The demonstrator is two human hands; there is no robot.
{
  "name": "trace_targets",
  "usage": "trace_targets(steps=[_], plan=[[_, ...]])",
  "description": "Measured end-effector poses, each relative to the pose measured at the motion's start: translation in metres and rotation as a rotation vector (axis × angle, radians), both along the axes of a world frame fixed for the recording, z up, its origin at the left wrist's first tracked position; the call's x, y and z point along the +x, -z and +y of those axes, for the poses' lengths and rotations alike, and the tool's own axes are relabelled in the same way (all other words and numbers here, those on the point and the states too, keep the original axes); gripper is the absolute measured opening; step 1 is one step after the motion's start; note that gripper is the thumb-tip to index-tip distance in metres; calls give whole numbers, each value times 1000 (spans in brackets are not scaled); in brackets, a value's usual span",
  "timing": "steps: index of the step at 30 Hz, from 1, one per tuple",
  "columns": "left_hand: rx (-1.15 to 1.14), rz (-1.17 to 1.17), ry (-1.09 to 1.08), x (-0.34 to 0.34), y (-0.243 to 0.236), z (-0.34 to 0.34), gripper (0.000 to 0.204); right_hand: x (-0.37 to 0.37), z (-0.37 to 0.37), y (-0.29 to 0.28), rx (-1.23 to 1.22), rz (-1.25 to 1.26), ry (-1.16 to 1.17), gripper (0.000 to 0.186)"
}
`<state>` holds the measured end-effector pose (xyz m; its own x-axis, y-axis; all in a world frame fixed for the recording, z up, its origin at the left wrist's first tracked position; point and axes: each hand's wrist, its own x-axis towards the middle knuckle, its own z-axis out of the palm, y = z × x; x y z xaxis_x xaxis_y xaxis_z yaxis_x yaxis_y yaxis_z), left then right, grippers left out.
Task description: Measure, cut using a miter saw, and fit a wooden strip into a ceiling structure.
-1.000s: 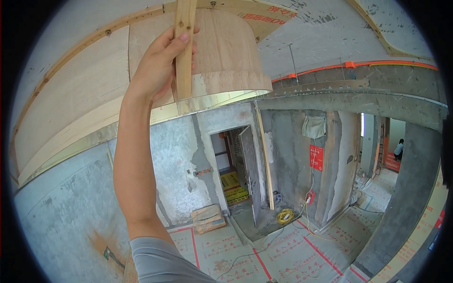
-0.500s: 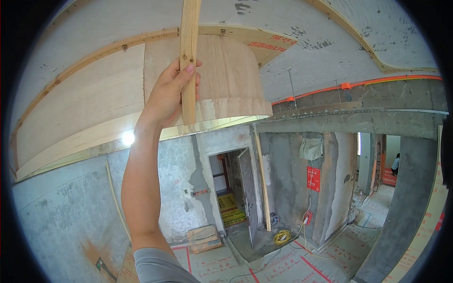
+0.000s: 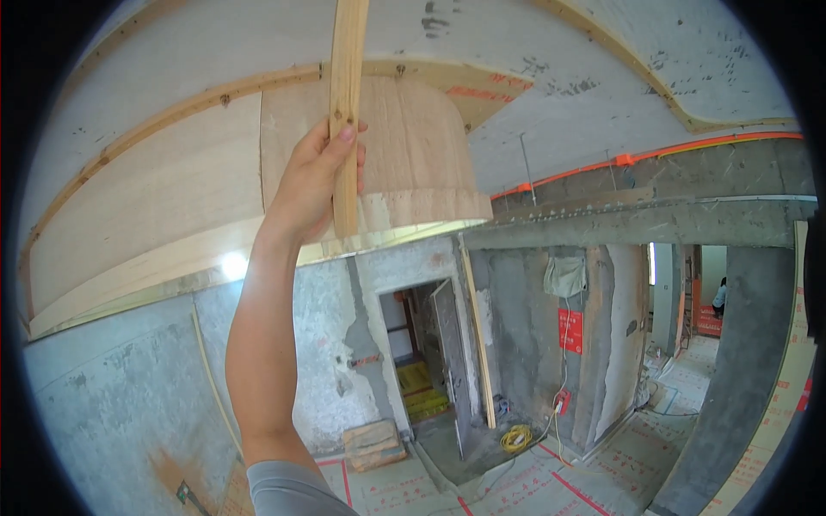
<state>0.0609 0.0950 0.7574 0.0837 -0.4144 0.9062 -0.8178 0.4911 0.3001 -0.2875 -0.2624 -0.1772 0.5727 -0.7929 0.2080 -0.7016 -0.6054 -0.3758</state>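
A raised left hand [image 3: 315, 179] grips a wooden strip [image 3: 347, 69] at the upper middle of the frame. Its fingers [image 3: 360, 156] are wrapped round the strip from behind, the tips showing at its right edge, while the thumb lies along the near face. That wrap, with thumb set against fingers, probably lets one hand steady a long, narrow piece. The hold is near the lower end, perhaps because that is the part within an upstretched arm's reach; the top runs out of the frame. The strip stands almost upright in front of the curved wooden panel [image 3: 413, 129], its foot overlapping the panel's lower band [image 3: 422, 205]; whether they touch, I cannot tell. The right hand is out of view, so its fingers cannot be judged.

The panel hangs below the ceiling [image 3: 219, 47], edged along its top by a wooden batten [image 3: 185, 113] that likely carries it. At the lower middle, a pole [image 3: 478, 335] leans beside the doorway, presumably parked upright to save floor room. A yellow cable [image 3: 516, 439] lies coiled on the floor, perhaps to avoid tangles, and printed sheeting [image 3: 413, 494] covers the floor, likely as protection.
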Motion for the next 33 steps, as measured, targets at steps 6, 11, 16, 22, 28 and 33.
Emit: trace_targets(steps=[6,11,16,22,28,33], plan=[[-81,-36,-64,4,4,-8,36,61,-48,-20,-87,-117,33,43],[-132,-99,-79,2,6,-11,37,80,-71,-28,-131,-149,33,43],[-146,-103,-73,4,8,-15,36,89,-85,-36,-166,-161,30,43],[-145,-68,-95,10,7,-13,36,81,-100,-48,-209,-132,10,43],[-122,-55,-109,8,4,-14,37,25,-76,-38,-191,-2,-40,43],[-106,-75,-115,10,2,-10,39,8,-64,-35,-186,66,-89,43]])
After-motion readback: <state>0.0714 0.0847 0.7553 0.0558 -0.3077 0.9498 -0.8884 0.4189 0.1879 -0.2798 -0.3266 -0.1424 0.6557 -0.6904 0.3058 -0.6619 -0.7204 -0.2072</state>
